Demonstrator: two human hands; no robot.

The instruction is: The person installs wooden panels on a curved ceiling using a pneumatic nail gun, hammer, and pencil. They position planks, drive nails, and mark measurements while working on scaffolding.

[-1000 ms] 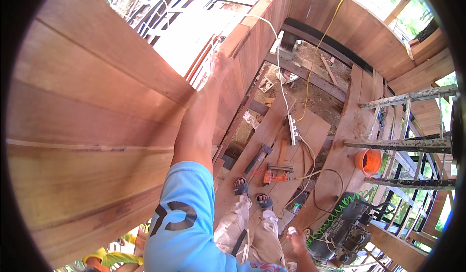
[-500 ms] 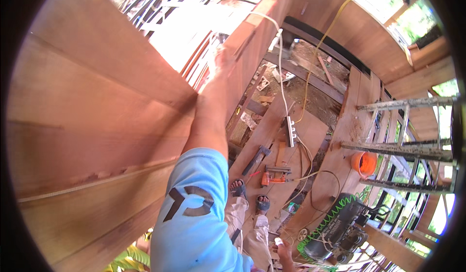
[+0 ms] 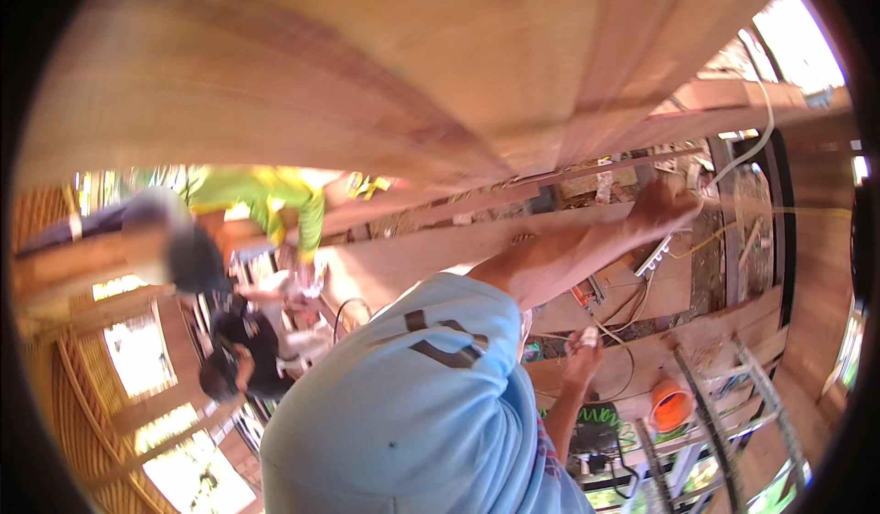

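Note:
My left arm, in a light blue sleeve, stretches to the right across the view. At its end, my left hand (image 3: 665, 207) is beside a white cord (image 3: 744, 158), above the planks; motion smears its fingers, so its grip cannot be made out. My right hand (image 3: 582, 349) is lower down, fingers closed round a small white thing (image 3: 588, 335) too small to name. Between the hands, a white power strip (image 3: 654, 255) and an orange nail gun (image 3: 580, 295), partly covered by my arm, lie on the boards. A large wooden board wall (image 3: 367, 65) spans the top.
An orange bucket (image 3: 672, 406), a metal ladder (image 3: 701, 413) and a dark compressor (image 3: 591, 441) with a green coiled hose (image 3: 596, 413) stand at the lower right. Two co-workers are at the left, one in a yellow-green shirt (image 3: 252, 188), one in a black top (image 3: 252, 335). Floor joists (image 3: 724, 221) show gaps.
My view has swung left, bringing the co-workers in. My left hand has come away from the top edge of the plank wall. My right hand stays low with the white thing.

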